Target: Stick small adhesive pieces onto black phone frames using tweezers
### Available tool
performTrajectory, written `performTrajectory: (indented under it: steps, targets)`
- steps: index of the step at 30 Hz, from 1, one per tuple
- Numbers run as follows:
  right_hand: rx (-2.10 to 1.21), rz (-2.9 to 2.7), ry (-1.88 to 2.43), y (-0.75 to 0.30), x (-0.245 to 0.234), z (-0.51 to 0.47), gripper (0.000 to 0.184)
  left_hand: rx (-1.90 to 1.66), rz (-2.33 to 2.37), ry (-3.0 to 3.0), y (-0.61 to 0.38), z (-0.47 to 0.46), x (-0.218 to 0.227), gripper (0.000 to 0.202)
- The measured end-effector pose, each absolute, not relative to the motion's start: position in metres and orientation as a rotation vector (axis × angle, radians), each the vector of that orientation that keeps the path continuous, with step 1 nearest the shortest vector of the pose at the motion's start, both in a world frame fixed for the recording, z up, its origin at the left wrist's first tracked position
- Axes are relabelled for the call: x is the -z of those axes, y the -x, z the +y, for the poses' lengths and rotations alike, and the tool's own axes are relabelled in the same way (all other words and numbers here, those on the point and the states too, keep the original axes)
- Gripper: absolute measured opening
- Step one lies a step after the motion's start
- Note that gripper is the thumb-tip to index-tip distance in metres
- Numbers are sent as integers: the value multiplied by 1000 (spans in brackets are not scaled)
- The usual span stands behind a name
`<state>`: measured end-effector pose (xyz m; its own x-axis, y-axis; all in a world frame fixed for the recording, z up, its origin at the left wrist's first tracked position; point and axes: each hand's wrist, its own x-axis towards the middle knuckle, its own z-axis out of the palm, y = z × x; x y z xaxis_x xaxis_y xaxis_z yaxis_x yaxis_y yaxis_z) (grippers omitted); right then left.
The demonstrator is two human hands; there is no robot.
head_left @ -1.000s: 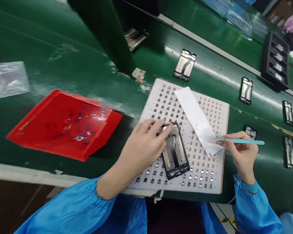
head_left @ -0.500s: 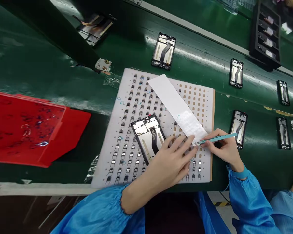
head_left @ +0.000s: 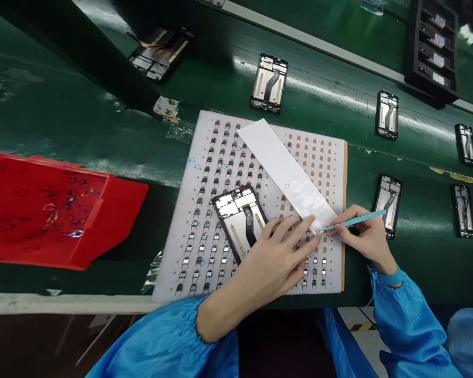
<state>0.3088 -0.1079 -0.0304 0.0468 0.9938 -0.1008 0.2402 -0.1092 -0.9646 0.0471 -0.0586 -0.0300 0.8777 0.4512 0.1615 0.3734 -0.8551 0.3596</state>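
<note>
A white foam tray point(head_left: 205, 173) pitted with rows of small metal parts lies on the green belt. On it rests a black phone frame point(head_left: 240, 220) and a long white paper strip point(head_left: 284, 173) laid diagonally. My left hand point(head_left: 278, 260) lies flat over the lower end of the frame, fingers stretched out toward the strip's near end. My right hand point(head_left: 364, 236) pinches teal tweezers point(head_left: 352, 221), whose tips touch the near end of the strip beside my left fingertips.
A red plastic bin point(head_left: 55, 210) sits at the left. Several phone frames point(head_left: 270, 84) lie spaced along the belt behind and to the right, one point(head_left: 387, 205) right by my right hand. A black rack point(head_left: 433, 47) stands far right. A dark post point(head_left: 86, 52) crosses the upper left.
My left hand slid from the top of the phone frame down to its lower end, toward the strip. The tweezers came in to the strip's near end. The view shifted right.
</note>
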Motion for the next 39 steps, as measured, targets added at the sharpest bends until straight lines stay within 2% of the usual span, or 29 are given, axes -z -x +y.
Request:
performTrajectory:
  steps: [4,8,13,16,21,39]
  targets:
    - [-1089,-1238,1470,-304,18,-110,19,-396,612,-2665,-46,-60,29,39]
    - [-882,-1291,1426,-275,-10,-95,6,-623,643,-2542,-27,-53,22,37]
    - [-874,-1399,1303,-218,-12,-46,7,-860,1092,-2393,20,-22,20,30]
    - [-986,-1435,1272,-194,5,-15,3,-827,1236,-2380,39,-4,28,29]
    - [-1107,-1391,1344,-184,24,9,11,-751,1195,-2430,46,6,38,30]
    - [-1175,-1358,1393,-185,28,9,12,-726,1199,-2504,43,6,35,30]
